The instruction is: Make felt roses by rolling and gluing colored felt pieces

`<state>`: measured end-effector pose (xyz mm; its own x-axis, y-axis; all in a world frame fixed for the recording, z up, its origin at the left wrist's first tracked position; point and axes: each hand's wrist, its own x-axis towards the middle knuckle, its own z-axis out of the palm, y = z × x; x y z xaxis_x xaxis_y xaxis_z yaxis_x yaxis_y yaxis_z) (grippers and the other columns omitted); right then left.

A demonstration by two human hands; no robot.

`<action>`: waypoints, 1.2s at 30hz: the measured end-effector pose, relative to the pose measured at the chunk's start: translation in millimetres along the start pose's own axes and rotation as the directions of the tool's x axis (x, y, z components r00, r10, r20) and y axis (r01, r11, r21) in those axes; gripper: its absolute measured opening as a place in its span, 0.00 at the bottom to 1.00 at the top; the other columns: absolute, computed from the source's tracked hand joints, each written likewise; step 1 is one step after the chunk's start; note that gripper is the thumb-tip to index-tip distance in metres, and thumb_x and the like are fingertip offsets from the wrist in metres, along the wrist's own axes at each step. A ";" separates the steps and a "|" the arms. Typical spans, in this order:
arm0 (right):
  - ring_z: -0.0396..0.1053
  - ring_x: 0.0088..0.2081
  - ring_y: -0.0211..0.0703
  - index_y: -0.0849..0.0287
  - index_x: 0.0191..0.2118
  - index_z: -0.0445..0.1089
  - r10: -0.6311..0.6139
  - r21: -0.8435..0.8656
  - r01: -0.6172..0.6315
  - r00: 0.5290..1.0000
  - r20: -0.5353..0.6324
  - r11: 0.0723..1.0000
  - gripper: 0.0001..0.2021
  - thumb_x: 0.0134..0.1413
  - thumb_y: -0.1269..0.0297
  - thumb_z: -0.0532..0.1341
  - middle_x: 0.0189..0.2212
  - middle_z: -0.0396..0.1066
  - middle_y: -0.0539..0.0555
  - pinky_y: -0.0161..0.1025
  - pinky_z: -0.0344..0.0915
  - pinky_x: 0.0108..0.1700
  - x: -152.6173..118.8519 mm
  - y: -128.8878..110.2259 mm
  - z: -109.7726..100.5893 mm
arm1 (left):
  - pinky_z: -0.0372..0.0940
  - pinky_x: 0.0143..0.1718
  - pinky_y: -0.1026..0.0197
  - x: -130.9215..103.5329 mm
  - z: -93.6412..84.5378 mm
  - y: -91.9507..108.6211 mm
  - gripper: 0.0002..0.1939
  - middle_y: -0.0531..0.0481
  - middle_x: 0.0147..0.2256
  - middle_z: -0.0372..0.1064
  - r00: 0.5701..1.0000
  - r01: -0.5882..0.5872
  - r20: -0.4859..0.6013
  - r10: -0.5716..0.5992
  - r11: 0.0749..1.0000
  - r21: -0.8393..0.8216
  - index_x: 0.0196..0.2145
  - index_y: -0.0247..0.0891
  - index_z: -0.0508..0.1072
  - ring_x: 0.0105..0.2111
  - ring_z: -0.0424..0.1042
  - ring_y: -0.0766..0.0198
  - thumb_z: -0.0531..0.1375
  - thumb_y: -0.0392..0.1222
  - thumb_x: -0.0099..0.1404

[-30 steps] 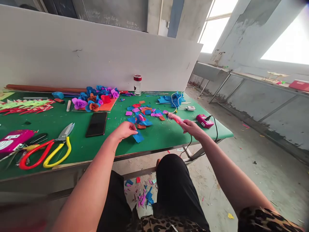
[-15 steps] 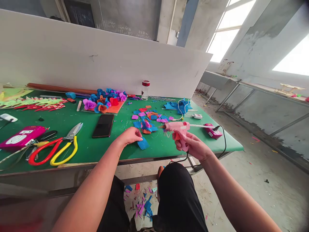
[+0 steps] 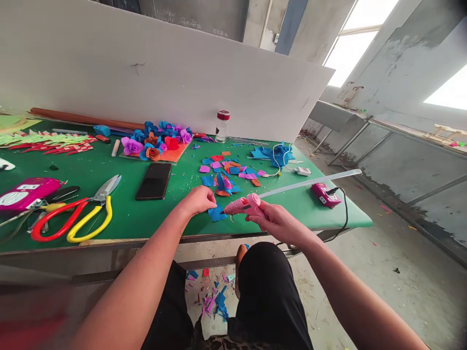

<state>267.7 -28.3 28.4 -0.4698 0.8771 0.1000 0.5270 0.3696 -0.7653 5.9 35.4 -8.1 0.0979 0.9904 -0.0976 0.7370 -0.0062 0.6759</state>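
Note:
Between the fingertips of my left hand [image 3: 201, 200] is the edge of a blue paper piece [image 3: 216, 213], close to the table's front edge. My right hand [image 3: 279, 221] is wrapped round a pink hot glue gun [image 3: 243, 206], with a long clear glue stick [image 3: 310, 183] sticking out of its back. The gun's nozzle points left and is at the blue piece; whether it touches cannot be made out. Just behind lies a partly formed paper flower [image 3: 225, 184] in blue, purple and orange, and loose petal pieces [image 3: 233, 168] are scattered beyond it.
Finished paper flowers [image 3: 156, 141] lie at the back left, behind a phone [image 3: 153, 181]. Red-and-yellow scissors [image 3: 89, 209] and a magenta power strip [image 3: 31, 194] are on the left. A glass jar [image 3: 222, 127] stands near the white board. Another magenta socket block [image 3: 326, 195] sits right.
My right hand has tilted the glue gun and brought it left and down, its nozzle now at the blue paper piece. My left hand keeps its pinch; the view has shifted slightly.

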 end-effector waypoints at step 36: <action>0.68 0.33 0.44 0.55 0.41 0.67 -0.089 -0.289 0.130 0.984 0.153 0.949 0.09 0.67 0.59 0.53 0.33 0.73 0.52 0.37 0.55 0.34 10.5 -7.8 8.9 | 0.59 0.29 0.61 -2.2 0.2 3.1 0.03 0.50 0.22 0.73 1.000 -0.030 0.009 0.030 0.995 0.098 0.21 0.37 0.77 0.27 0.70 0.60 0.65 0.31 0.48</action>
<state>252.4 -24.7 29.8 -0.6175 0.7836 0.0689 0.6431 0.5533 -0.5294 8.0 33.1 -6.0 0.1259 0.9884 -0.0845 0.7959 -0.0498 0.6034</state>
